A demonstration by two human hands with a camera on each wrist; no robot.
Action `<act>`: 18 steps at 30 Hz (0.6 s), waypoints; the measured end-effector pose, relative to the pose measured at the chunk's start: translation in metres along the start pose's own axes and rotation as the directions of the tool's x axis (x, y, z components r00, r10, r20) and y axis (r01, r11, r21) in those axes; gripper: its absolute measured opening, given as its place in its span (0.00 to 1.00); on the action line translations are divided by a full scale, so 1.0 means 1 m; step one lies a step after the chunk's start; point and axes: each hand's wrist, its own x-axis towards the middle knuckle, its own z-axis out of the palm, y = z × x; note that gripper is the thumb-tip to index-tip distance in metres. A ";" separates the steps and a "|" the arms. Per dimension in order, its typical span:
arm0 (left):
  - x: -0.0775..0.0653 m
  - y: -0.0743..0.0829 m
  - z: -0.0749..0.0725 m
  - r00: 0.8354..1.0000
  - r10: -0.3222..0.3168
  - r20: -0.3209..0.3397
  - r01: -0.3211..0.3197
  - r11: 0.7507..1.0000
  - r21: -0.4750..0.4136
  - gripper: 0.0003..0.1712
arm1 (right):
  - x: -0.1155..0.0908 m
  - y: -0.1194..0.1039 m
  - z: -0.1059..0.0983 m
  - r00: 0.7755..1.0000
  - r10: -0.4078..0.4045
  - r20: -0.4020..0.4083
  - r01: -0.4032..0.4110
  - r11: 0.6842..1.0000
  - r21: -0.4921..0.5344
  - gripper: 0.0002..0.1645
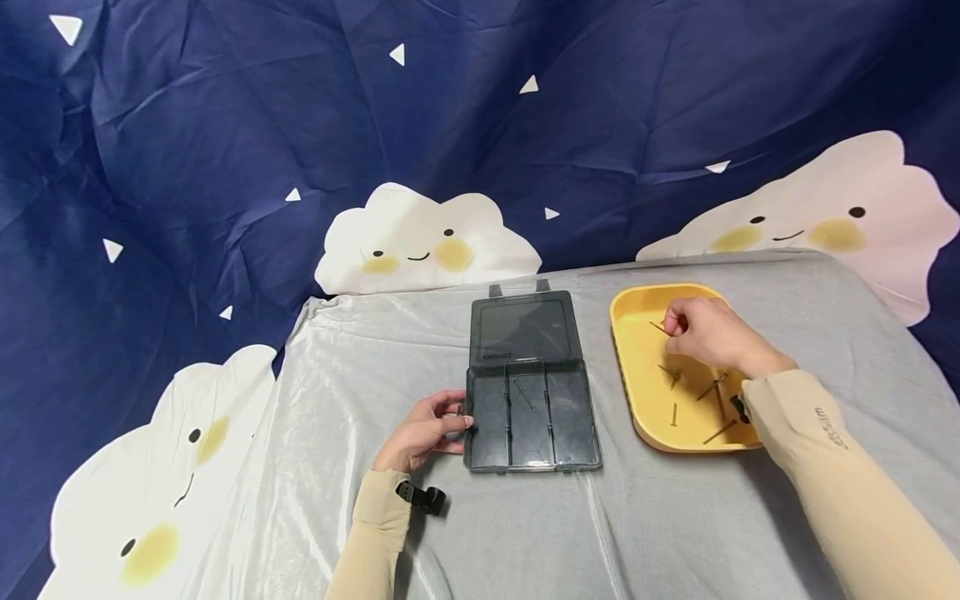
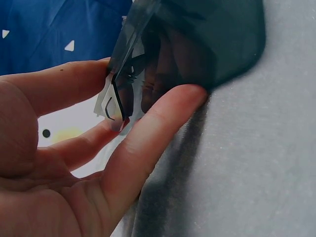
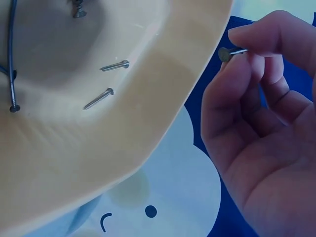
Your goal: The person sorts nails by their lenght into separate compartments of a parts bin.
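A dark see-through plastic box (image 1: 486,433) lies with its lid (image 1: 522,329) folded back. Its tray has three long compartments, and one nail (image 1: 525,396) lies in the middle one. My left hand (image 1: 422,429) holds the box by its left side, thumb on the near face and fingers along the edge in the left wrist view. Above the yellow tray (image 1: 628,392), my right hand (image 1: 708,333) pinches a flat-headed nail (image 3: 225,54) between thumb and forefinger. Several nails and screws lie in the tray, including a short screw (image 3: 99,98) and a long nail (image 3: 12,74).
A grey cloth (image 1: 360,350) covers the table. Behind it hangs a dark blue curtain (image 1: 465,125) with white clouds and triangles. The tray stands to the right of the box, with a strip of cloth between them.
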 end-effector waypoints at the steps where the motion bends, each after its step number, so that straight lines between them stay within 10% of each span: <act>1: 0.000 0.000 0.000 1.000 0.000 -0.001 0.000 1.000 0.001 0.36 | 0.000 -0.001 0.000 1.000 -0.006 -0.004 0.006 1.000 -0.001 0.09; 18: 0.000 0.000 -0.001 1.000 0.005 0.011 -0.005 1.000 -0.010 0.36 | -0.011 -0.020 -0.002 0.996 -0.062 -0.060 0.063 0.998 0.007 0.06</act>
